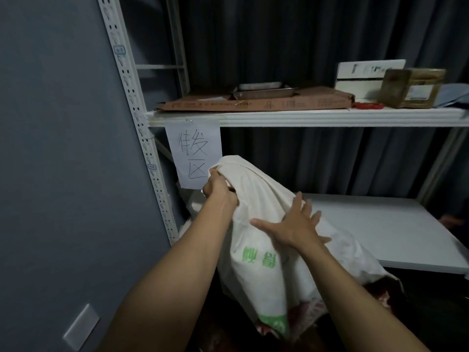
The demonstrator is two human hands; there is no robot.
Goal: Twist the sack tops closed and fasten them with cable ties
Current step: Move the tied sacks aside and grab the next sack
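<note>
Against the lower shelf [380, 232], the sack [256, 250] is held by its top at 10 o'clock in the left hand [218, 189]'s closed grip, while the right hand [291, 224] lies open-palmed on it, so the gathered cloth could be lost if the load sags.

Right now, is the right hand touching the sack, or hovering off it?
Touching. The head view shows the right hand spread flat against the side of the white sack, no gap showing under the palm.

white shelf [380, 232], sack [256, 199] resting on it

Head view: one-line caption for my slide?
Left hand grips white sack's bunched top; right hand open against its side.
</note>
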